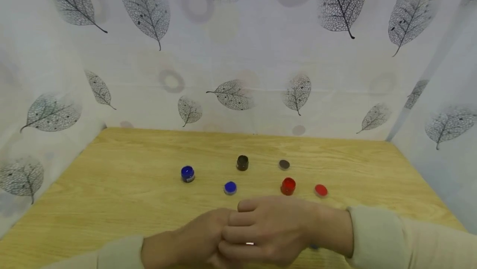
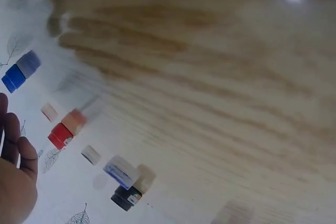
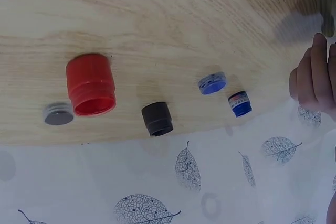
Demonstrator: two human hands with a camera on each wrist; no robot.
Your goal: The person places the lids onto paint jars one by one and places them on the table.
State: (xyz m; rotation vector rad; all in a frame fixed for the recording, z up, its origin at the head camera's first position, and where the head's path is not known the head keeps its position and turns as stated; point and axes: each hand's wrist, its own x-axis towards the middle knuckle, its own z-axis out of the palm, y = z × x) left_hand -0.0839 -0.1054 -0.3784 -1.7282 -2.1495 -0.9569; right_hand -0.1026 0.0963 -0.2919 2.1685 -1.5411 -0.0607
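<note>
In the head view my left hand and right hand meet at the lower middle. Bent right fingers overlap the left hand, hiding the left fingertips. A small white strip shows between them; what it belongs to is hidden. Beyond the hands stand an uncapped red jar, blue jar and black jar. A blue lid, red lid and dark lid lie apart from them. Each wrist view shows part of a hand at its edge.
The wooden table has a leaf-patterned cloth behind it and at both sides. A small bluish thing shows partly below my right wrist. The right wrist view also shows the red jar and black jar.
</note>
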